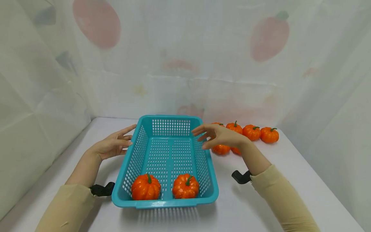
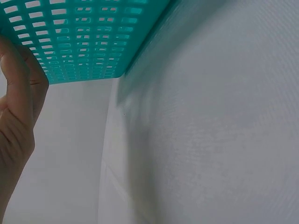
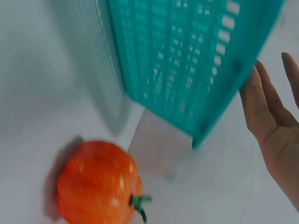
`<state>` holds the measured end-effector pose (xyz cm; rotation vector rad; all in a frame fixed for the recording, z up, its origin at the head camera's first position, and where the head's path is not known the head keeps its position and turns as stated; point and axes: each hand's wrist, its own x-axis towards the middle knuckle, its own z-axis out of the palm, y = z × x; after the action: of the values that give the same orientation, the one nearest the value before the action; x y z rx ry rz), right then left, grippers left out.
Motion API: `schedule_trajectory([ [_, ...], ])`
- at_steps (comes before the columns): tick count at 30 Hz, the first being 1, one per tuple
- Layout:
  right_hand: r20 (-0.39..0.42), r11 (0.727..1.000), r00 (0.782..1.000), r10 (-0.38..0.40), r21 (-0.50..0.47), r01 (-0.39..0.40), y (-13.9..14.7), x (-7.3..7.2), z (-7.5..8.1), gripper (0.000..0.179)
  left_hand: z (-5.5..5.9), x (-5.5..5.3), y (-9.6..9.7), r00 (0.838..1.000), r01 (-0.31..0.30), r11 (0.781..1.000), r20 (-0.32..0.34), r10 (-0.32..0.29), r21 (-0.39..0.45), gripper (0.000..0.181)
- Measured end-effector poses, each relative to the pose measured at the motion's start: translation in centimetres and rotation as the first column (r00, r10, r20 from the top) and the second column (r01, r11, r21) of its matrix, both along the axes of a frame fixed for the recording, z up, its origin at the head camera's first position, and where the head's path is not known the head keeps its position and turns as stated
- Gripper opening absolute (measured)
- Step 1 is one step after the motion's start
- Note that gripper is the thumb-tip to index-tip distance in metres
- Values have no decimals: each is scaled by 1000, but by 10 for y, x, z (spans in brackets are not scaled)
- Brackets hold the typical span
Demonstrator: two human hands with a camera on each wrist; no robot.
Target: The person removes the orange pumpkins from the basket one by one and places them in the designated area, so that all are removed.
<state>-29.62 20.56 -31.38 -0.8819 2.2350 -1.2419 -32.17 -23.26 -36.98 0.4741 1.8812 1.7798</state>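
Observation:
A turquoise plastic basket (image 1: 169, 204) with perforated walls stands on the white table in the head view. Inside, along its near side, sit two small orange pumpkins: one pumpkin (image 1: 146, 187) on the left, another pumpkin (image 1: 185, 186) on the right. My left hand (image 1: 113, 143) is at the basket's left side, fingers loosely spread and touching the outside near the rim. Over the right rim hovers my right hand (image 1: 221, 135), its fingers relaxed and holding nothing. In the right wrist view its fingers (image 3: 256, 100) are beside the rim; whether they touch it I cannot tell.
Several more pumpkins (image 1: 269, 135) are grouped on the table to the right of the basket, partly behind my right hand. One pumpkin (image 3: 99, 183) lies close to the basket wall. A fruit-print curtain (image 1: 179, 64) hangs behind the table (image 1: 246, 206).

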Motion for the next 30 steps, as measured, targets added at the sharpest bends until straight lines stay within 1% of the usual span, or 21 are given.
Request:
schedule_trajectory([
  [4,5,998,998,56,-9,-56,-15,4,-5,57,1,0,0,1000,2,1000,0,-2,1,84],
  [7,49,994,993,103,-28,-102,-26,8,-6,58,1,-1,0,1000,12,1000,3,-12,15,84],
  [9,97,991,986,134,-34,-132,-32,10,-7,59,2,-1,0,1000,18,1000,7,-18,25,83],
  [11,125,985,977,171,-24,-169,-39,12,-7,60,2,-1,0,1000,20,999,10,-21,29,83],
  [13,139,977,968,211,-7,-212,-45,14,-8,60,2,-1,0,1000,20,999,11,-20,32,83],
  [16,137,956,947,291,5,-294,-54,15,-12,62,3,-1,0,1000,22,999,12,-22,36,83],
  [20,160,917,906,393,5,-399,-65,16,-19,64,3,0,0,999,34,998,14,-35,46,83],
  [22,175,900,888,426,16,-435,-70,16,-23,63,3,0,-1,999,39,998,14,-40,49,83],
  [24,188,887,875,446,37,-460,-75,16,-26,62,3,-1,-1,999,43,998,14,-43,52,83],
  [30,235,863,858,457,116,-492,-83,17,-36,63,1,-1,-1,999,43,998,16,-44,51,82],
])
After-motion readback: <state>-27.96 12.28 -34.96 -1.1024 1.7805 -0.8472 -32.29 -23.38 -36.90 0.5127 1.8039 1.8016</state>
